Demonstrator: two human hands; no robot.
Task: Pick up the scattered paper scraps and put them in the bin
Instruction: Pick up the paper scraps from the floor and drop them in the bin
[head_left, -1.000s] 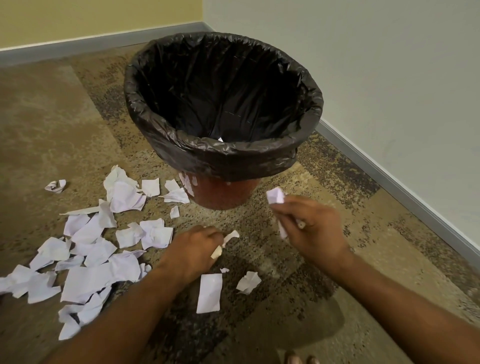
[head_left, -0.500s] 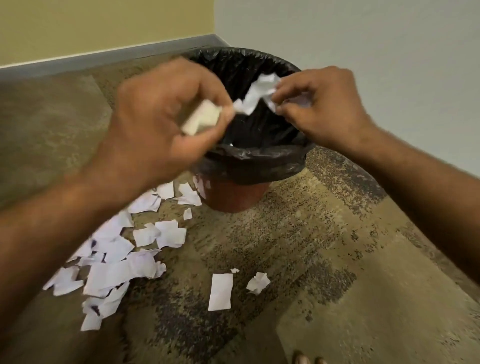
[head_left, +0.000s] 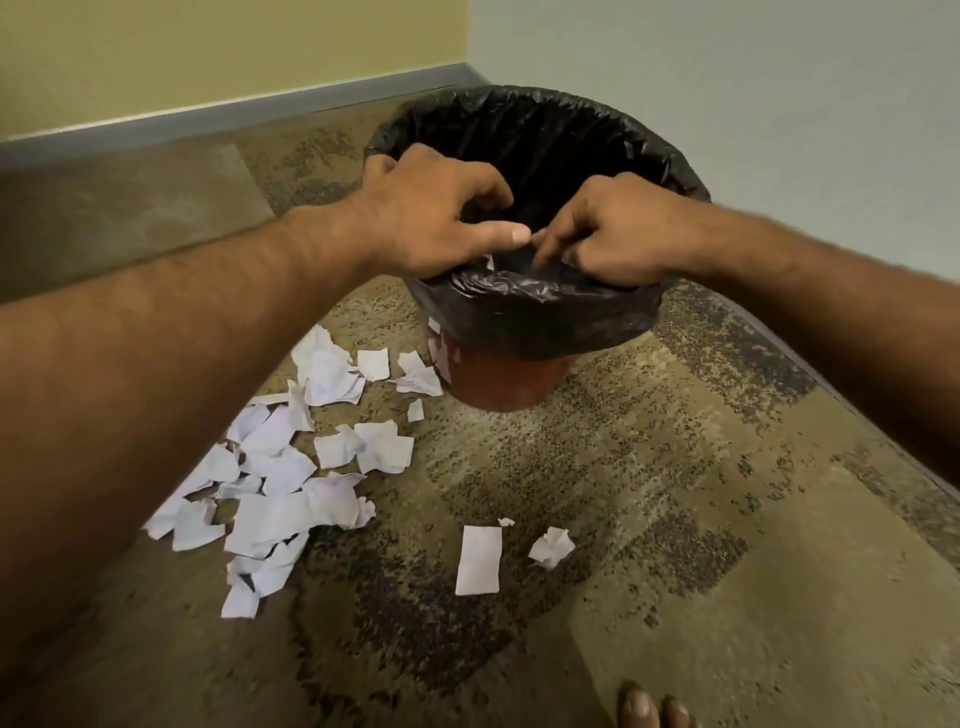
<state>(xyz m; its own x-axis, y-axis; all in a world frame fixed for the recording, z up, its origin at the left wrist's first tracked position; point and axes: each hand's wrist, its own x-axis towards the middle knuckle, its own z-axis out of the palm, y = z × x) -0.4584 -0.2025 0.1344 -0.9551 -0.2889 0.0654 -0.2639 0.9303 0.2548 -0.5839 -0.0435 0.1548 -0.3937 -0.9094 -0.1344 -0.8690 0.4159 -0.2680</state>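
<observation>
We count one bin (head_left: 498, 374), red-brown, with one black liner (head_left: 545, 312) folded over its rim. Two hands are over its mouth: one left hand (head_left: 431, 218), one right hand (head_left: 613, 234). One sliver of white paper (head_left: 488, 261) peeks out between them. Down on the carpet, three scraps lie apart from the rest: one flat rectangular scrap (head_left: 478, 560), one crumpled scrap (head_left: 551, 546), one tiny fleck (head_left: 505, 521). The heap of scraps (head_left: 291, 467) to the left runs to roughly twenty overlapping pieces; we can't count it exactly. Two toes (head_left: 652, 709) show at the bottom edge.
</observation>
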